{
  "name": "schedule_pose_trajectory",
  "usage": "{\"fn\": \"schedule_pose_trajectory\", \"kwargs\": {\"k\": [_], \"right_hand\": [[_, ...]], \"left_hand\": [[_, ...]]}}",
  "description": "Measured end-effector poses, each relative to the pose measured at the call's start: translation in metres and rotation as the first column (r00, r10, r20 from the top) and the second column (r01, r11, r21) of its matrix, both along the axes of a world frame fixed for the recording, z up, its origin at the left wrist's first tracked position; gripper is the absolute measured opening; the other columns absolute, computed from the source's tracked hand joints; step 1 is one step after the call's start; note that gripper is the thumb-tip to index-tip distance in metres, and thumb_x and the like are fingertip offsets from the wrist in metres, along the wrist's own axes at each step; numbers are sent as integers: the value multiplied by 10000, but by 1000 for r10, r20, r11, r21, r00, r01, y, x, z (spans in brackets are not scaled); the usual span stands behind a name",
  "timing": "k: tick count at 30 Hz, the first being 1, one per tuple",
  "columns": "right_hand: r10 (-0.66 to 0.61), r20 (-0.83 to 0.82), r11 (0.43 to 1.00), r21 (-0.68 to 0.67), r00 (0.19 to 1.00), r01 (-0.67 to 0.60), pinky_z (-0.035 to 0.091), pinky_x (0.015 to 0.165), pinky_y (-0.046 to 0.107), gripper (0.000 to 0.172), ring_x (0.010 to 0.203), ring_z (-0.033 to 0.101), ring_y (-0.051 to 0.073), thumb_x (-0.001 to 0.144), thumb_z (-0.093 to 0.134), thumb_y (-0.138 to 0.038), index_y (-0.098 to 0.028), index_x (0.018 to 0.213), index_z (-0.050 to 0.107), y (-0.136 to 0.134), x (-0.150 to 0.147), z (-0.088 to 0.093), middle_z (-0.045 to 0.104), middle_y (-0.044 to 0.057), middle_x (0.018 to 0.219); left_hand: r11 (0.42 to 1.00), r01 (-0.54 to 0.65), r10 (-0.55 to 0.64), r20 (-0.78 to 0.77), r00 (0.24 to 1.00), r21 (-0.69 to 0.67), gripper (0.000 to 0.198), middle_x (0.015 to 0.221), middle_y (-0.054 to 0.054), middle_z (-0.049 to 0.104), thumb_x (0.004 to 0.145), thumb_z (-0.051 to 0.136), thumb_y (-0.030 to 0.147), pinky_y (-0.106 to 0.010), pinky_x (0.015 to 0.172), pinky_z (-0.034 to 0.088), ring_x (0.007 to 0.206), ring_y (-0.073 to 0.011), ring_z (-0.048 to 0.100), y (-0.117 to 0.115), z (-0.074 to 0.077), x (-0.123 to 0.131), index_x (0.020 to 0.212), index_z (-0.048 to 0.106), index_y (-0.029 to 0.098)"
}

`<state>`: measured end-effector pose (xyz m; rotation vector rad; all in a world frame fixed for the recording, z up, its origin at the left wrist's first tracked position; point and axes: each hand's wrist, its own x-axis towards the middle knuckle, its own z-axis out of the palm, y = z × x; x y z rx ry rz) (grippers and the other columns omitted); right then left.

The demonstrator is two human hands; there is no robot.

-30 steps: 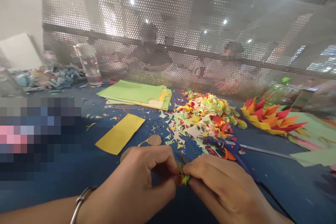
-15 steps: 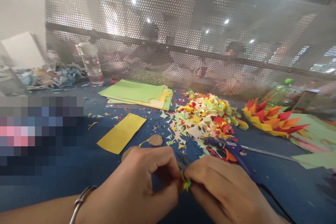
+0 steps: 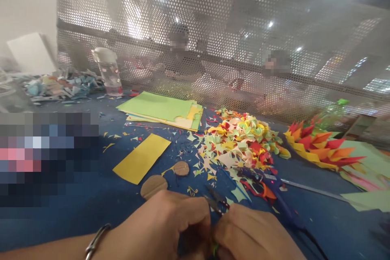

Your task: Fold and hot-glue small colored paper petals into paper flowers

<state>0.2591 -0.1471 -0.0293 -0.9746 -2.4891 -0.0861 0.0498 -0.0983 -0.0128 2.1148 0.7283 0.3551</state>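
At the bottom of the head view, my left hand [image 3: 170,223] and my right hand [image 3: 252,231] meet, their fingers pinched together. Between the fingertips shows a sliver of a small green paper piece [image 3: 215,248]; most of it is hidden by the fingers. Just beyond them lie dark-bladed scissors [image 3: 217,199], partly covered by my right hand. A round cardboard disc [image 3: 154,187] sits beyond my left knuckles, with a smaller cardboard disc [image 3: 181,168] behind it. To the right of the scissors rests a blue glue gun [image 3: 278,191] with a black cord.
A yellow paper strip [image 3: 142,158] and a stack of coloured paper [image 3: 158,105] lie further back. Beside them spreads a heap of paper cuttings [image 3: 240,134]. At right stands a spiky red-orange paper flower [image 3: 324,146] near a green-capped bottle [image 3: 332,113]. A perforated metal screen [image 3: 201,16] closes the back.
Both hands have moved down and nearer to me with the small paper piece, which is now more hidden. The larger cardboard disc and more of the scissors have come into sight.
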Motion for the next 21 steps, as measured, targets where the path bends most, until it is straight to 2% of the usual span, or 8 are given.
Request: {"fn": "schedule_pose_trajectory", "kwargs": {"k": [5,11,16,21], "right_hand": [[-6,-102,999,-50,995,1,443,479,227,246,526,570,130,877,457,-44,-147,752,643,3,0,4,633,20,625],[-5,-60,999,-42,998,3,382,419,242,371,487,532,127,927,387,-56,-155,658,623,6,2,-4,603,15,583],[-7,-12,1000,-11,1000,7,373,436,266,340,510,522,144,909,431,-56,-142,676,664,8,2,-8,604,25,584],[-4,-29,1000,-24,1000,3,373,445,259,381,508,510,143,952,396,-98,-151,674,652,8,3,-10,598,26,576]], "left_hand": [[988,-96,103,-54,993,120,204,709,45,663,691,503,42,-147,542,389,617,-95,567,1,1,4,730,597,218],[972,-14,42,-115,993,233,206,637,49,615,691,481,-5,-168,523,318,614,-99,510,3,-5,6,679,511,198],[986,38,-13,-151,989,165,194,647,40,611,748,463,22,-192,527,307,599,-110,471,4,-3,8,685,503,201],[990,-6,23,-125,992,140,199,674,33,606,803,450,32,-194,538,319,585,-103,471,1,-1,10,701,497,196]]}}
